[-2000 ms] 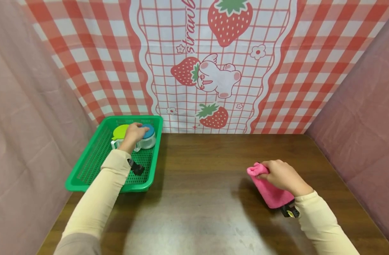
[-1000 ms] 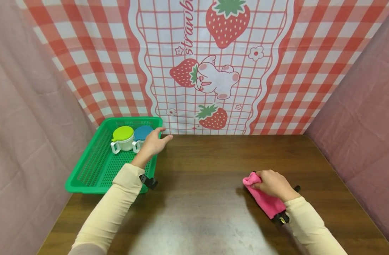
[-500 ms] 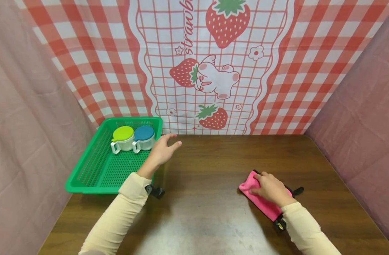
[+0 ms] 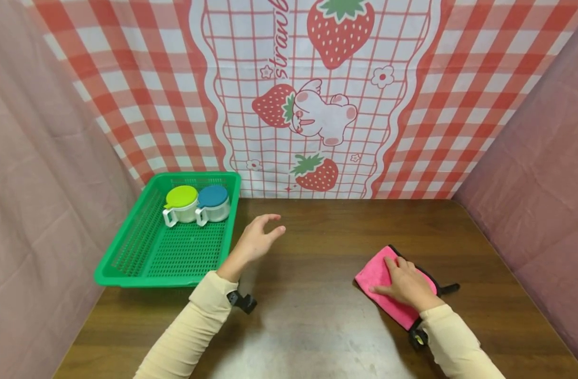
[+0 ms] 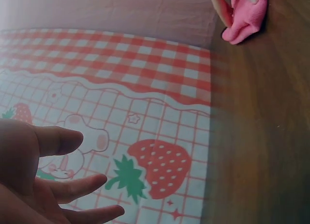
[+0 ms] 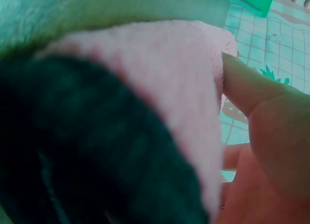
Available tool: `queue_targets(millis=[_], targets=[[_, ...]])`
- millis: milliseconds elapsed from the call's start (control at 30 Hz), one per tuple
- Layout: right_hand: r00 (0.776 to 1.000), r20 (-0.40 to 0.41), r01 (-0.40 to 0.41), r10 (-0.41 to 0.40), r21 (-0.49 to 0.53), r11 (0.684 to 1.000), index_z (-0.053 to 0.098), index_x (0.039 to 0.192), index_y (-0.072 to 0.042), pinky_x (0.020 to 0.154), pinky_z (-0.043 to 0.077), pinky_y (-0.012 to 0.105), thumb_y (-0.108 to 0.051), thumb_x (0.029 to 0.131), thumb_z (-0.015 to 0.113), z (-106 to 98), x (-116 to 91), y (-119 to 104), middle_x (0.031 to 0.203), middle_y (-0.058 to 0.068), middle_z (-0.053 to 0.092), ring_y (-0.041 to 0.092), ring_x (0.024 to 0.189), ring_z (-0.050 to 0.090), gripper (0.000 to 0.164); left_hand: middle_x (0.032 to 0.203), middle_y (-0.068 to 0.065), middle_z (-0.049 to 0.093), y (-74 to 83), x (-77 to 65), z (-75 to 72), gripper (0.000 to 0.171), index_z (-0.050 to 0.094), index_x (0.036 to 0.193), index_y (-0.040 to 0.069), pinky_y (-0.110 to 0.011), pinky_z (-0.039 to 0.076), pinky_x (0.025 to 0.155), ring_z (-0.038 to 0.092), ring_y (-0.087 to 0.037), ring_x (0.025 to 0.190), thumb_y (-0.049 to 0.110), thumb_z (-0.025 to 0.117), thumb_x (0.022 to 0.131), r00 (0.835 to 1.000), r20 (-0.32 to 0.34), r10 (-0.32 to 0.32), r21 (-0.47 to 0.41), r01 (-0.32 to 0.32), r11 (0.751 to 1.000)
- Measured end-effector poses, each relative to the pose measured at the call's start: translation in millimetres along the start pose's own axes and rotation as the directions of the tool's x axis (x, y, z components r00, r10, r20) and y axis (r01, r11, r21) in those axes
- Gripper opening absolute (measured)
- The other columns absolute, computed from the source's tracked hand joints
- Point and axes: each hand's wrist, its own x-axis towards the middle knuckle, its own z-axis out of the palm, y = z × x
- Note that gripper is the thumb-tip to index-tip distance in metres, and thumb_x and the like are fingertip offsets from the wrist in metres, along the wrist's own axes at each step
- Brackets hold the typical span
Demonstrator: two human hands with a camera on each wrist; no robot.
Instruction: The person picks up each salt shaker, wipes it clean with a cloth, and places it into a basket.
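Note:
A folded pink cloth [image 4: 381, 279] with dark edging lies on the right half of the table. My right hand [image 4: 405, 284] rests on it, thumb and fingers spread apart over the fabric. In the right wrist view the cloth [image 6: 169, 64] fills the middle, blurred, with the thumb against its edge. My left hand [image 4: 255, 239] hovers over the table just right of the green basket, holding nothing, its thumb and fingers parted. In the left wrist view the left hand's fingers [image 5: 80, 187] show against the backdrop, and the cloth [image 5: 249, 18] appears at the top.
The green basket [image 4: 163, 281] stands at the left. Inside, near its back, sit two lidded containers with white handles, one lime-lidded [image 4: 181, 197], one blue-lidded [image 4: 213, 196]. A strawberry-print backdrop [image 4: 312, 121] closes off the rear of the wooden table [image 4: 308, 316]; pink curtains hang at both sides.
My left hand has left the blue-lidded container and moved right and nearer, out of the basket. The right hand has lowered the cloth onto the table, and its fingers have spread over it.

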Motion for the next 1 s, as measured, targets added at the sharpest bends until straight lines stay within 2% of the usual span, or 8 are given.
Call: queue_targets(millis=[167,300,467,633,800,1000], targets=[[0.999,0.03,-0.021,0.021,-0.001,1.0,0.035,0.133,0.005,0.081,0.045,0.057,-0.059,0.067,0.067,-1,-1,3,0.124,0.034,0.039,0.048,0.112,0.038,0.098,0.128,-0.011,0.052,-4.5,-2.0,12.0,0.042,0.054,0.122,0.01,-0.044,0.037,0.105,0.043,-0.027,0.124,0.033,0.057,0.087,1.0,0.0,-0.007,-0.002,0.007,1.0],[0.998,0.044,-0.047,0.047,0.007,0.999,0.034,0.133,0.005,0.077,0.046,0.056,-0.059,0.066,0.067,-4,-3,5,0.123,0.033,0.039,0.047,0.11,0.039,0.098,0.127,-0.011,0.053,-10.6,-3.0,21.6,0.042,0.054,0.121,0.009,-0.043,0.038,0.104,0.045,-0.027,0.122,0.032,0.058,0.086,1.0,-0.012,0.018,0.0,-0.018,1.0],[0.996,0.057,-0.073,0.072,0.008,0.997,0.034,0.133,0.004,0.075,0.046,0.057,-0.061,0.066,0.066,-8,-7,10,0.122,0.034,0.039,0.047,0.107,0.04,0.099,0.124,-0.01,0.056,-19.5,-3.5,31.8,0.039,0.057,0.118,0.008,-0.042,0.04,0.102,0.049,-0.026,0.119,0.03,0.059,0.086,0.993,-0.072,0.09,0.032,-0.088,0.996],[0.994,0.053,-0.091,0.091,-0.002,0.996,0.035,0.131,0.005,0.075,0.045,0.06,-0.063,0.067,0.065,-12,-9,16,0.12,0.035,0.041,0.049,0.105,0.041,0.098,0.123,-0.009,0.057,-23.9,-4.4,39.7,0.037,0.058,0.116,0.01,-0.042,0.042,0.099,0.051,-0.025,0.117,0.03,0.059,0.085,0.983,-0.132,0.13,0.083,-0.12,0.989],[0.994,0.057,-0.088,0.089,-0.014,0.996,0.036,0.13,0.007,0.073,0.045,0.061,-0.064,0.067,0.063,-14,-10,21,0.117,0.035,0.043,0.05,0.103,0.042,0.098,0.128,-0.013,0.052,-24.8,-7.8,46.3,0.041,0.056,0.119,0.01,-0.045,0.04,0.101,0.046,-0.027,0.122,0.033,0.058,0.085,0.979,-0.155,0.131,0.122,-0.113,0.986],[0.999,-0.012,-0.042,0.042,0.005,0.999,0.037,0.131,0.006,0.078,0.043,0.062,-0.061,0.073,0.06,-15,-7,20,0.12,0.035,0.044,0.051,0.105,0.043,0.092,0.137,-0.017,0.042,-25.6,-11.0,52.1,0.054,0.048,0.127,0.009,-0.05,0.032,0.107,0.034,-0.032,0.13,0.043,0.056,0.086,0.987,-0.123,0.101,0.203,-0.075,0.976]])
